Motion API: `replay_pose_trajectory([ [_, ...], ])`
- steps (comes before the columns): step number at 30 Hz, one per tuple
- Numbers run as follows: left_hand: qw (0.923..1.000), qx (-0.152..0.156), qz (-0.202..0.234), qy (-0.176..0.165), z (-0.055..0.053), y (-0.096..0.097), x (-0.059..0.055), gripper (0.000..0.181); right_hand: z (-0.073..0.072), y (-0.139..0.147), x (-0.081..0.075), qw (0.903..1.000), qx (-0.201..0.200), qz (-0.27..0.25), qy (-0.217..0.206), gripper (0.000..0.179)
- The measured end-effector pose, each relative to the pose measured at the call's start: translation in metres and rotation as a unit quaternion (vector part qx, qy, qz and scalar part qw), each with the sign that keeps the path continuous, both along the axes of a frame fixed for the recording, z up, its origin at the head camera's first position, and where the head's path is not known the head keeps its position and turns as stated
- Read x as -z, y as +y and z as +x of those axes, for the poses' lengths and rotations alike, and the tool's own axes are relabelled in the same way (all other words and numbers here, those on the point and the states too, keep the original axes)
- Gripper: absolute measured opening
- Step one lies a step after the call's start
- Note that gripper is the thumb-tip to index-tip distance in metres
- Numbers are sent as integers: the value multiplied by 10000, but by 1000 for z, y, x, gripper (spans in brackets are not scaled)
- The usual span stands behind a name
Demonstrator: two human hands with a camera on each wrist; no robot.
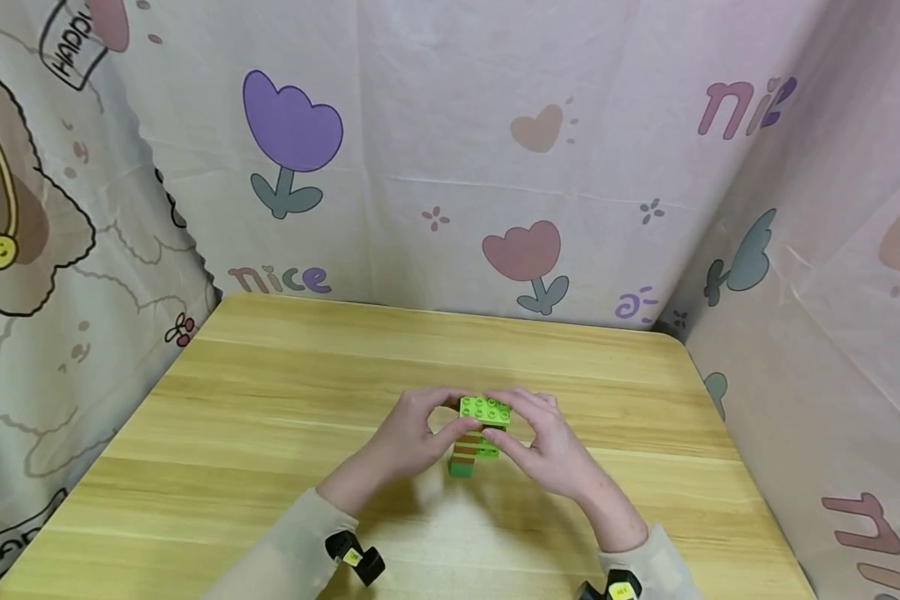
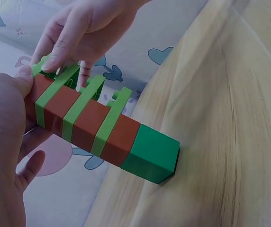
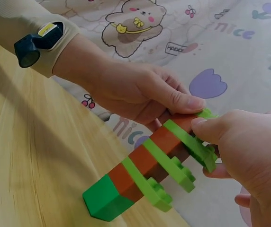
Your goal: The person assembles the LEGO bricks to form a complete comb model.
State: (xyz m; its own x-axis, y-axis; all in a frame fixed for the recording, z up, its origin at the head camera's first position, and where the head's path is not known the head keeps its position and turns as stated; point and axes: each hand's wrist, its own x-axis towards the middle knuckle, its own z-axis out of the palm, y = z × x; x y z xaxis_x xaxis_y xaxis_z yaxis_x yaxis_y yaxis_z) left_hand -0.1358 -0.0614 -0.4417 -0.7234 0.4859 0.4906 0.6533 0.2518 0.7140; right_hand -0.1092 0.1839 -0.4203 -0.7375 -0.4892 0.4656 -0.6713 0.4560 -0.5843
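Observation:
A tower of toy building bricks [image 1: 464,448] stands upright on the table in the head view. Its base is a dark green brick [image 2: 153,152], and brown bricks [image 2: 85,130] alternate above it with light green plates [image 3: 147,189] that jut out to one side. A studded light green plate [image 1: 485,406] lies across the top. My left hand [image 1: 417,433] holds the upper tower between thumb and fingers. From the other side, my right hand [image 1: 555,446] grips the light green pieces near the top. Some of the fingertips are hidden behind the bricks.
The wooden table [image 1: 285,358] spreads out around the tower. A patterned cloth [image 1: 420,150] hangs behind it and along both sides. Black wrist cameras [image 1: 356,557] are strapped over the sleeves.

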Motion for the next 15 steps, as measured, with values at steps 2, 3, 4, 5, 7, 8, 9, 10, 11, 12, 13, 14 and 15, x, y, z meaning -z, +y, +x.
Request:
replay_pose_trajectory([
  [2, 10000, -42, 16, 31, -2, 1, 0, 30, -1, 1, 2, 10000, 37, -1, -40, 59],
  [3, 10000, -85, 7, 49, -3, 1, 0, 30, -1, 2, 3, 10000, 64, 0, -74, 64],
  [4, 9999, -125, -3, 62, -4, 1, 0, 30, -1, 2, 5, 9999, 81, -1, -107, 70],
  [5, 9999, -148, -1, 66, -5, 2, 0, 30, -2, 3, 6, 9999, 94, 0, -120, 75],
  [7, 9998, -179, -3, 47, -7, 3, -1, 30, -3, 4, 10, 9998, 104, 27, -145, 86],
  [8, 9998, -196, -8, 38, -8, 3, -1, 30, -3, 5, 13, 9998, 91, 37, -153, 91],
  [9, 9998, -200, -14, 16, -9, 4, -1, 30, -4, 6, 15, 9998, 84, 65, -150, 96],
  [10, 9998, -199, -7, 23, -10, 4, -1, 30, -4, 6, 18, 9998, 64, 84, -142, 100],
  [11, 9998, -197, -5, 14, -11, 4, -1, 31, -5, 7, 20, 9998, 71, 122, -145, 103],
  [12, 9998, -194, -3, 36, -12, 5, 0, 30, -5, 7, 23, 9997, 73, 154, -146, 106],
  [13, 9998, -191, -7, 49, -13, 5, 0, 30, -5, 8, 26, 9997, 79, 183, -136, 108],
  [14, 9998, -189, -4, 72, -14, 6, 1, 31, -5, 8, 28, 9997, 80, 199, -135, 110],
  [15, 9998, -193, -2, 75, -14, 6, 2, 31, -6, 9, 30, 9996, 96, 239, -107, 111],
])
